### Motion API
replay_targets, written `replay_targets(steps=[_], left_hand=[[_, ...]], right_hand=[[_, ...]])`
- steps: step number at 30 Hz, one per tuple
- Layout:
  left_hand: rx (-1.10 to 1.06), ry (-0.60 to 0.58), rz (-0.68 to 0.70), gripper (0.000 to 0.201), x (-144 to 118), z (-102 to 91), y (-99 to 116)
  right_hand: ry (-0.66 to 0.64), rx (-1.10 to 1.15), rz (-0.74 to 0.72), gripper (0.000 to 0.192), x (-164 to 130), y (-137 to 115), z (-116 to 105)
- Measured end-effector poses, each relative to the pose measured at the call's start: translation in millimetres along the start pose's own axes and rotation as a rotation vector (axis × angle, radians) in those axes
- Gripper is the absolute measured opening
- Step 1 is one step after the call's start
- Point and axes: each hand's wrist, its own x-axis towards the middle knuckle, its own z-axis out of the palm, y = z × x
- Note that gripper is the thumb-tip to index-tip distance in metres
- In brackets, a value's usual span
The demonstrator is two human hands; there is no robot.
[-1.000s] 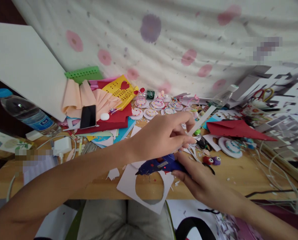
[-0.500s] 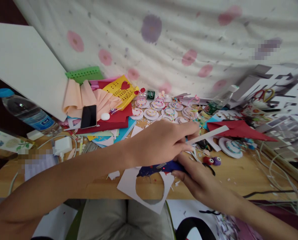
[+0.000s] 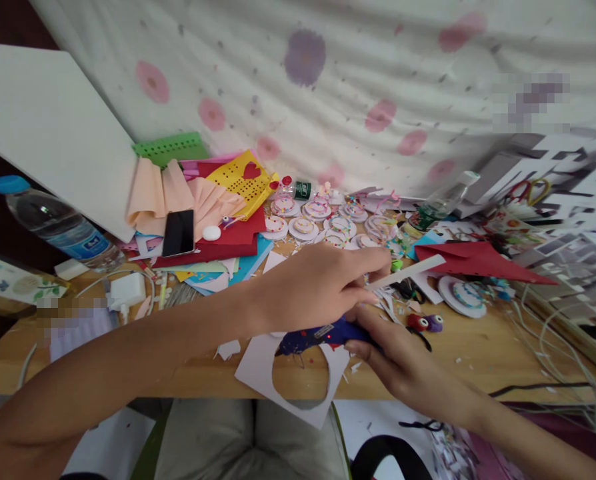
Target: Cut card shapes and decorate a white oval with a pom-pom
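Close to the edge of the wooden table lies a white paper with a round hole, and just above it the right hand has its fingers wrapped around the blue glue gun, its tip pointing left over the paper. A bit farther back, the left hand pinches a white paper strip that sticks out to the right. To do this well, I think the strip should stay flat and still, with the fingers kept away from the hot tip, and only a little glue squeezed out.

Bare table lies right of hands; paper clutter blocks behind.
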Motion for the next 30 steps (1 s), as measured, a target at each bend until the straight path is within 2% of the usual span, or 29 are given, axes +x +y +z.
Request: replay_targets(steps=[7,10,14,18,23,30], left_hand=[[0.061,-0.023,-0.011,0.008,1.3,-3.9,0.6],[0.094,0.019,0.001,0.007,6.0,-7.7,1.5],[0.109,0.091,0.111,0.02,14.9,-8.4,0.2],[0.156,0.126,0.239,0.021,20.9,-5.0,1.1],[0.172,0.156,0.257,0.023,22.1,-2.9,2.6],[0.134,0.251,0.224,0.023,23.0,2.7,-8.4]], right_hand=[[-0.014,-0.036,-0.004,0.012,3.0,2.7,-0.8],[-0.009,-0.075,-0.019,0.012,4.1,0.7,-2.2],[0.019,-0.082,-0.022,0.014,3.1,-1.1,-2.4],[0.073,-0.097,-0.017,0.017,1.3,1.1,-0.5],[0.084,-0.056,-0.022,0.019,1.9,1.5,-1.2],[0.092,0.009,-0.037,0.015,1.7,1.6,-2.1]])
